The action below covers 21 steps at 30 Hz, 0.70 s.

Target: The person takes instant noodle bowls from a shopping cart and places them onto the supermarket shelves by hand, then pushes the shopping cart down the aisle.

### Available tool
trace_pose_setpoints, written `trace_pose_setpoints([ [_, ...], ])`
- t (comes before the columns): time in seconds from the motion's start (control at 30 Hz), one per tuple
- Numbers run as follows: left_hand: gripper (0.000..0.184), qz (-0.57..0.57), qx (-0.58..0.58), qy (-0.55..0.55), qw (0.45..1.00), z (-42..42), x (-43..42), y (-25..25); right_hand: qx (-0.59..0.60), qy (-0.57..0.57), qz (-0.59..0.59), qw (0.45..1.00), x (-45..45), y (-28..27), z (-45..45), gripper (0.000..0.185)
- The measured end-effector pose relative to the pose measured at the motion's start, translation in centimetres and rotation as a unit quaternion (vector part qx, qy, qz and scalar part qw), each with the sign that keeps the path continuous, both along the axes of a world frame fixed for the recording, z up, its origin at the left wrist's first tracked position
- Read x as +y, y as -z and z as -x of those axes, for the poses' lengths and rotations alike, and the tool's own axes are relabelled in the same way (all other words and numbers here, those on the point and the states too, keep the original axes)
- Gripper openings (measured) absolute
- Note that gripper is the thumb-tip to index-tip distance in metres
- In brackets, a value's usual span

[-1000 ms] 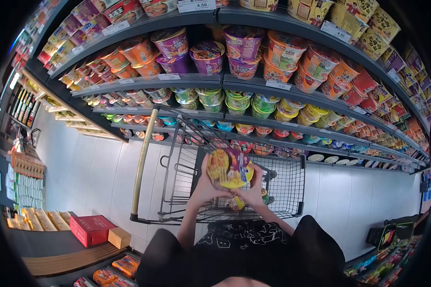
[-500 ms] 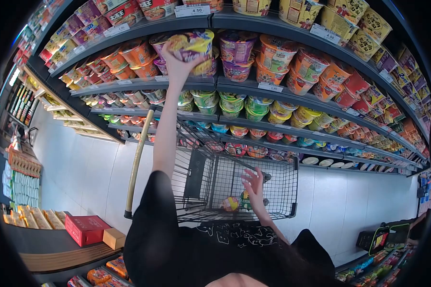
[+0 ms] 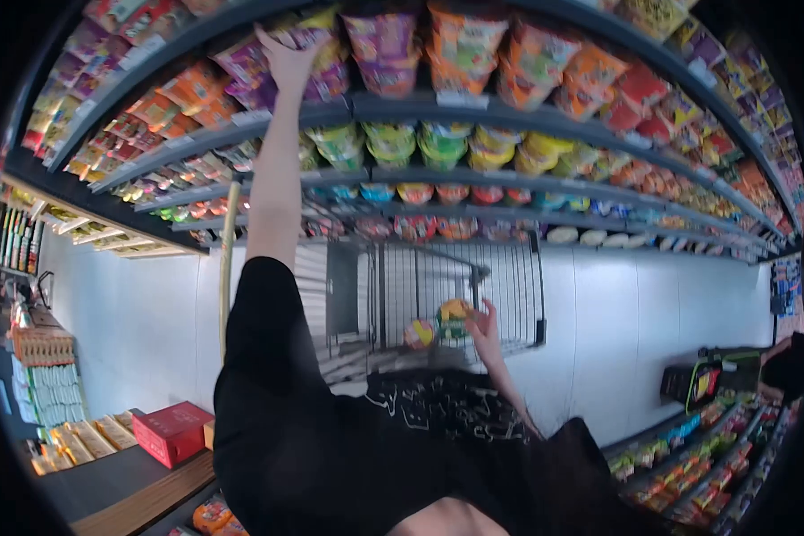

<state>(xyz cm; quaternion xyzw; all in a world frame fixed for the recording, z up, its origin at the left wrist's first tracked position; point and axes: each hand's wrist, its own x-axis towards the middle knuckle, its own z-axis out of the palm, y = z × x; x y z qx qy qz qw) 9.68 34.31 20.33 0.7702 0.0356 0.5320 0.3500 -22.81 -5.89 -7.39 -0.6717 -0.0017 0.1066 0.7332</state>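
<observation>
My left hand (image 3: 288, 64) is stretched up to the shelf, its thumb and fingers around a purple and yellow instant noodle cup (image 3: 302, 37); motion blur softens the grip. Other purple noodle cups (image 3: 382, 45) stand stacked to its right, and orange ones (image 3: 196, 89) to its left. Over the shopping cart (image 3: 402, 295), my right hand (image 3: 484, 329) hangs open with bent fingers, holding nothing. Inside the cart lie a yellow and pink round pack (image 3: 418, 334) and a green and yellow pack (image 3: 456, 314), close to the right hand's fingertips.
Shelves of stacked noodle cups (image 3: 389, 147) run across the front. The cart's handle (image 3: 229, 268) is beside my left arm. A red box (image 3: 173, 432) sits on a display at lower left. At right, a person (image 3: 784, 366) is by a dark basket (image 3: 688, 384).
The view has tilted, so the shelves appear higher. My left hand has moved the noodle cup back among the purple cups, and it is less tilted. My right hand remains over the cart.
</observation>
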Motion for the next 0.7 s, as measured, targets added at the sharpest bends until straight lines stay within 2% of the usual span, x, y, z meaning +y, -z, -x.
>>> trace_pose_setpoints([
  [0.07, 0.118, -0.001, -0.012, -0.028, 1.0, 1.3, -1.0, 1.8, -0.012, -0.013, 0.153, 0.988, -0.9, 0.6, 0.3, 0.057],
  [0.1, 0.116, -0.001, 0.038, -0.031, 0.999, 2.9, -1.9, 3.4, 0.019, -0.019, 0.186, 0.982, -1.3, 1.5, 0.6, 0.058],
  [0.13, 0.106, -0.012, 0.025, -0.008, 1.0, 4.1, -1.8, 6.2, 0.045, -0.028, 0.217, 0.975, -1.9, 2.9, 0.5, 0.059],
  [0.2, 0.085, 0.015, 0.09, 0.023, 0.996, 8.3, -4.1, 13.0, 0.005, -0.021, 0.282, 0.959, -3.8, 10.4, 0.7, 0.054],
  [0.27, 0.065, 0.001, 0.287, 0.069, 0.955, 13.9, -6.6, 22.4, 0.034, -0.017, 0.322, 0.946, -5.4, 14.3, 0.1, 0.048],
  [0.3, 0.055, 0.07, 0.334, 0.162, 0.926, 17.7, -8.7, 26.6, 0.008, -0.01, 0.347, 0.938, -5.9, 15.8, -0.3, 0.045],
  [0.33, 0.059, 0.074, 0.471, 0.271, 0.836, 21.2, -9.8, 30.4, -0.019, -0.003, 0.372, 0.928, -6.3, 17.1, -0.5, 0.043],
  [0.37, 0.069, 0.003, 0.659, 0.202, 0.724, 25.4, -12.2, 32.6, -0.012, -0.008, 0.374, 0.927, -6.7, 18.2, -1.0, 0.043],
  [0.4, 0.076, 0.119, 0.683, 0.306, 0.652, 29.3, -13.2, 36.7, 0.066, -0.027, 0.377, 0.923, -6.9, 19.1, -1.7, 0.044],
  [0.43, 0.076, 0.076, 0.73, 0.337, 0.589, 33.1, -13.8, 42.2, 0.142, -0.045, 0.378, 0.914, -7.2, 20.0, -2.2, 0.044],
  [0.47, 0.067, 0.061, 0.773, 0.404, 0.485, 34.1, -16.4, 32.8, 0.144, -0.049, 0.378, 0.913, -7.5, 21.2, -2.4, 0.044],
  [0.53, 0.054, 0.037, 0.711, 0.382, 0.589, 40.9, -17.9, 39.6, 0.181, -0.056, 0.447, 0.875, -7.8, 23.4, -3.2, 0.046],
  [0.57, 0.054, 0.04, 0.713, 0.375, 0.591, 41.6, -17.6, 39.7, 0.22, -0.056, 0.447, 0.865, -7.9, 24.5, -3.6, 0.054],
  [0.63, 0.045, 0.105, 0.669, 0.328, 0.658, 41.9, -16.5, 39.7, 0.205, -0.026, 0.428, 0.88, -7.2, 26.2, -3.6, 0.057],
  [0.7, 0.045, 0.06, 0.677, 0.294, 0.672, 42.0, -15.9, 39.0, 0.222, 0.007, 0.399, 0.89, -7.1, 30.1, -3.8, 0.057],
])
